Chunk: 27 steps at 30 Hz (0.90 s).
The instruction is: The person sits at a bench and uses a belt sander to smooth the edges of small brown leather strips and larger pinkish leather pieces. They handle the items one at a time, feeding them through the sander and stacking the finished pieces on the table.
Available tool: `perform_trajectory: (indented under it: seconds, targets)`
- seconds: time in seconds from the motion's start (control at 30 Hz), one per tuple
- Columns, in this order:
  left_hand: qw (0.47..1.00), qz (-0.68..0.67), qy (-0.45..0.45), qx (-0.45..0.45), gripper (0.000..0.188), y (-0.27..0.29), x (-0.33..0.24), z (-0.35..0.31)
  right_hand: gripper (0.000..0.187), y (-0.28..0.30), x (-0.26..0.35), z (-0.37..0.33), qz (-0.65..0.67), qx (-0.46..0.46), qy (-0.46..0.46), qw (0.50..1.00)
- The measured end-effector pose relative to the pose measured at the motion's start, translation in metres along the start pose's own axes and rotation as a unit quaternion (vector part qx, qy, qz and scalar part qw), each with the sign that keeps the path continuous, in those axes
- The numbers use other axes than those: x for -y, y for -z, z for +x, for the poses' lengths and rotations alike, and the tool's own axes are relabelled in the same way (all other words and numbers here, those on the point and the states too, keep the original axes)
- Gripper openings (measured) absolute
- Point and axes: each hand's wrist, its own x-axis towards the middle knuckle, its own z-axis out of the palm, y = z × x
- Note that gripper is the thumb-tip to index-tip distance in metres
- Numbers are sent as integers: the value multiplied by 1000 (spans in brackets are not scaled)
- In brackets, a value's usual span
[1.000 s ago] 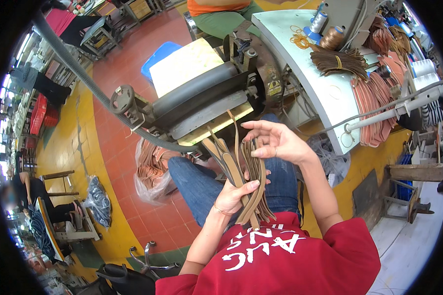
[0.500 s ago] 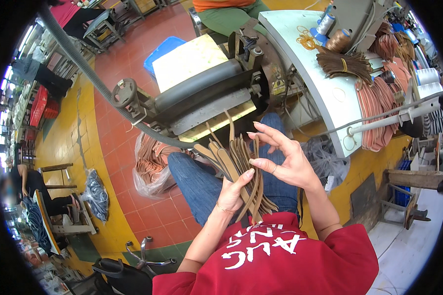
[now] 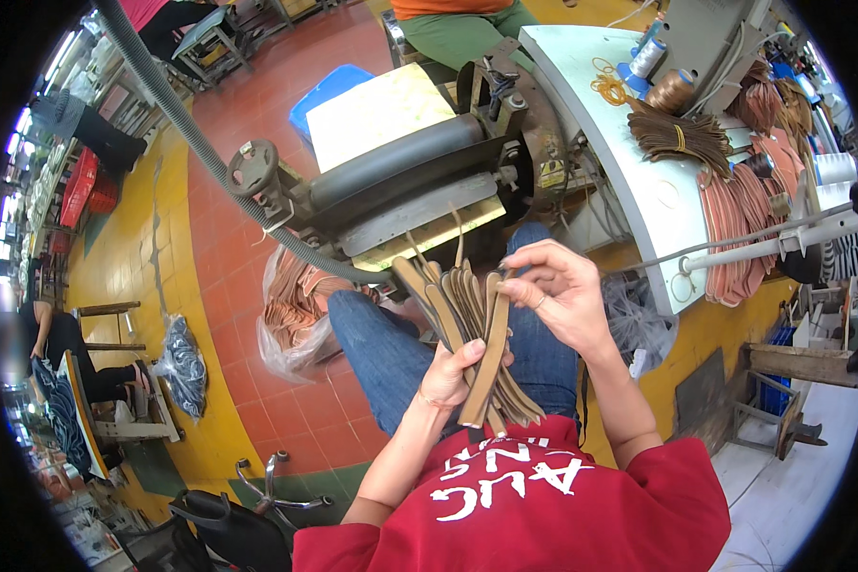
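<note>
Apparently partway through, in front of the roller machine (image 3: 400, 164), the left hand (image 3: 446, 377) gripped brown strips (image 3: 442, 312), most left bunched; the right hand (image 3: 567, 300) pinched 1 separated strip (image 3: 491, 355) by its tip.

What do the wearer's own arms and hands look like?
Short red sleeves, bare forearms. Left hand: ungloved, thin bracelet at the wrist. Right hand: ungloved, with what looks like a slim ring. No visible cables on either arm.
</note>
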Motion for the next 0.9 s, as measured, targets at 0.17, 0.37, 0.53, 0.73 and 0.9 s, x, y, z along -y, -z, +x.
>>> perform_trajectory:
  seconds: [0.17, 0.37, 0.53, 0.73, 0.9]
  targets:
    - [991, -129, 42, 9, 43, 1, 5, 2, 13, 9, 9, 2, -185, 14, 201, 962]
    - [995, -97, 35, 18, 44, 6, -1, 2, 21, 42, 56, -3, 225, 248, 117, 935]
    - [999, 35, 4, -4, 52, -3, -4, -6, 52, 22, 48, -4, 35, 120, -133, 983]
    - [997, 34, 11, 64, 49, 3, -8, 0, 13, 45, 59, 0, -129, 271, 84, 950]
    - [984, 116, 55, 125, 57, -2, -21, 1, 19, 59, 81, 9, -142, 328, 126, 926]
